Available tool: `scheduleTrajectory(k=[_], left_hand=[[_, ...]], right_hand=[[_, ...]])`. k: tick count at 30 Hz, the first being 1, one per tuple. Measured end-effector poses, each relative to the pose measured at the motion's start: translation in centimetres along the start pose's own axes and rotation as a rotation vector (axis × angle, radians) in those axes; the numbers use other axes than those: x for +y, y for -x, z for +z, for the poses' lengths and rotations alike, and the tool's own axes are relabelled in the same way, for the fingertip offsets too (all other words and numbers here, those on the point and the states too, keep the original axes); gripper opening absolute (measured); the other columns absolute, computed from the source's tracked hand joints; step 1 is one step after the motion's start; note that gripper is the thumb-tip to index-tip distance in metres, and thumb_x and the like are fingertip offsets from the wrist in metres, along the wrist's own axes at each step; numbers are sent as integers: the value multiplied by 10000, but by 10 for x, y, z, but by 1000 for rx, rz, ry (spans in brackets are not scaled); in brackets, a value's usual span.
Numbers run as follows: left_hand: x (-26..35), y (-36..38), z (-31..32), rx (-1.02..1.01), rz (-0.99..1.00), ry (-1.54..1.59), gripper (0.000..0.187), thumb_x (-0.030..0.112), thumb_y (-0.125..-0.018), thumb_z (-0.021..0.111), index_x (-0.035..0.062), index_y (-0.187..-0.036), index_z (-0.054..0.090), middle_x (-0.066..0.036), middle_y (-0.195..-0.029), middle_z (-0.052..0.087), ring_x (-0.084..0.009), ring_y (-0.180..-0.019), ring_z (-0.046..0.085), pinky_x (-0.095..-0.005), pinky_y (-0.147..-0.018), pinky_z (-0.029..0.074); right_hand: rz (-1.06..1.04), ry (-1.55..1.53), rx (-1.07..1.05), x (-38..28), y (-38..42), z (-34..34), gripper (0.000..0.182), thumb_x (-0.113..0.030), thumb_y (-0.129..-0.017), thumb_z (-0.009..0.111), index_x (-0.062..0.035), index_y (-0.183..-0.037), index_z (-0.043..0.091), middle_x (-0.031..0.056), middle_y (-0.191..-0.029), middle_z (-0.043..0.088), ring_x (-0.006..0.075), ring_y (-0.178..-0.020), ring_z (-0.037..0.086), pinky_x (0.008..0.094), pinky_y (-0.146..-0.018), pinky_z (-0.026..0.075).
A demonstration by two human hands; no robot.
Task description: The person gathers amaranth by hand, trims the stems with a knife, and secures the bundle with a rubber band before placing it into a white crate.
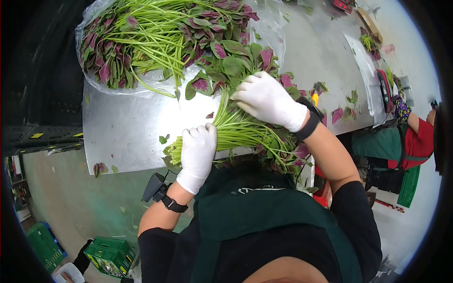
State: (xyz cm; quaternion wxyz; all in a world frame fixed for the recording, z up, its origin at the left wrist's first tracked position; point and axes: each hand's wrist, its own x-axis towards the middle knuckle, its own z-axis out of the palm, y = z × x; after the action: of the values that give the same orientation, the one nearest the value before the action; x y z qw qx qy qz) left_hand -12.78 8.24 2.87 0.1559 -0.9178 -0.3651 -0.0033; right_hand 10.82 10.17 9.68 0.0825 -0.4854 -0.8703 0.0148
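A bunch of red-and-green amaranth (245,134) lies across the near edge of the metal table, its pale cut stem ends to the left. My left hand (197,153), in a white glove, is wrapped around those stems close to their cut ends. Just above the bunch, my gloved right hand (266,100) has its fingers curled on more amaranth stems, whose purple and green leaves (233,63) spread beyond it. Its fingertips are partly hidden. A large pile of amaranth (155,37) rests on clear plastic at the back left.
The metal table (118,127) has loose leaf scraps on it. A yellow-handled tool (315,98) lies beyond my right wrist. A co-worker in a red sleeve (419,139) stands at the right by a red device (384,89). Green crates (109,256) stand on the floor.
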Motion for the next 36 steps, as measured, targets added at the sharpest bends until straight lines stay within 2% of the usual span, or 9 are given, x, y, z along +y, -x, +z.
scheduleTrajectory(k=[2, 6, 9, 14, 20, 27, 32, 35, 36], left_hand=[[1, -1, 1, 1, -3, 4, 208, 104, -816, 558, 55, -1018, 572, -30, -722, 499, -174, -665, 511, -328, -675, 411], [-1, -2, 1, -7, 15, 25, 211, 104, -812, 561, 57, -1018, 572, -28, -717, 496, -171, -659, 508, -326, -673, 409], [-1, -2, 1, -3, 20, 24, 212, 105, -811, 562, 57, -1017, 572, -26, -717, 495, -171, -658, 507, -325, -672, 408], [-1, -1, 0, 19, 0, 24, 208, 107, -810, 562, 58, -1012, 570, -25, -715, 490, -171, -658, 506, -324, -672, 408], [0, -1, 2, 32, 3, 16, 198, 106, -809, 560, 59, -1001, 566, -26, -714, 489, -172, -656, 505, -325, -671, 410], [-1, 0, 3, 36, 9, 11, 212, 111, -808, 562, 56, -1013, 565, -30, -717, 498, -175, -656, 512, -334, -678, 414], [2, -2, 4, 67, -1, 68, 110, 113, -807, 563, 83, -912, 566, -31, -720, 504, -173, -658, 516, -326, -652, 413], [7, -2, 8, 31, -75, 103, 31, 116, -799, 566, 118, -783, 540, -27, -695, 495, -168, -664, 521, -312, -615, 408], [4, 2, 3, 8, 7, 18, 21, 119, -797, 564, 113, -782, 551, -31, -703, 503, -168, -676, 527, -322, -615, 404]], right_hand=[[83, -13, -10, 6, 16, 1, 124, -219, -848, 654, -113, -899, 693, 34, -875, 656, 230, -897, 604, 376, -805, 432], [203, -188, 150, 11, 30, 14, 128, -190, -842, 677, -66, -860, 651, 69, -874, 661, 254, -873, 631, 374, -799, 475], [457, -420, 350, 2, 24, 20, 121, -117, -826, 702, -42, -882, 625, 76, -892, 666, 251, -807, 661, 354, -734, 524], [716, -574, 509, 5, 10, 29, 345, -88, -796, 747, -30, -1086, 569, 56, -788, 632, 161, -662, 620, 296, -657, 528], [815, -474, 324, 4, 5, 19, 455, -133, -791, 752, -108, -1220, 604, 50, -736, 618, 180, -638, 615, 290, -638, 521], [403, -134, 639, -6, 7, 22, 277, -73, -775, 701, -103, -1050, 688, 42, -818, 674, 211, -675, 639, 309, -641, 520], [192, 103, 483, -16, 8, 14, 167, -140, -712, 747, -148, -859, 668, -7, -834, 595, 210, -810, 562, 361, -688, 410], [59, -91, 374, -24, 2, 7, 186, -94, -732, 724, -110, -895, 635, 47, -985, 629, 250, -842, 579, 378, -697, 445], [28, -182, 306, -24, 0, 10, 181, -79, -739, 720, -91, -895, 629, 67, -988, 642, 273, -847, 602, 384, -706, 477]])
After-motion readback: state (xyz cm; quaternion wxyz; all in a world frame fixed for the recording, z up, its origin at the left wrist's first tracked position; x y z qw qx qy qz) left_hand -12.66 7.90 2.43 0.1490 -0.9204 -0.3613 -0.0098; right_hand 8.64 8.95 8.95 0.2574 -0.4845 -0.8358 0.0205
